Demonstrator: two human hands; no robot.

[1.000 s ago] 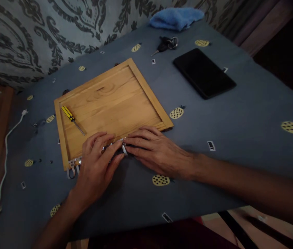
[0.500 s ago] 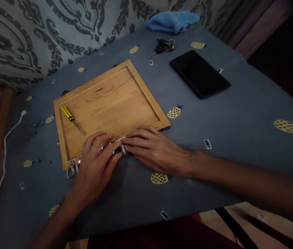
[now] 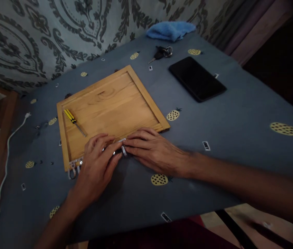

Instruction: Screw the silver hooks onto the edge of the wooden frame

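A wooden panel (image 3: 107, 103) with a raised frame lies on the table. Along its near edge runs a shiny metal hook rail (image 3: 73, 164), its hooks hanging over the side; most of the rail is hidden by my hands. My left hand (image 3: 97, 169) is closed over the rail, thumb and forefinger pinching near one hook. Against the rail's right part, my right hand (image 3: 155, 152) presses with its fingers together on the panel's edge, close to the left fingertips. A yellow and black screwdriver (image 3: 74, 122) rests on the panel's left side.
Beyond the panel are a black tablet (image 3: 197, 79), keys (image 3: 160, 53) and a blue cloth (image 3: 171, 31). A white cable (image 3: 6, 166) runs along the table's left side. Small dark screws (image 3: 51, 163) lie left of the panel, near a wooden shelf (image 3: 8, 121).
The camera view has shifted slightly, so the table items sit a little lower in the picture. Both hands keep the same hold on the rail and the panel's edge.
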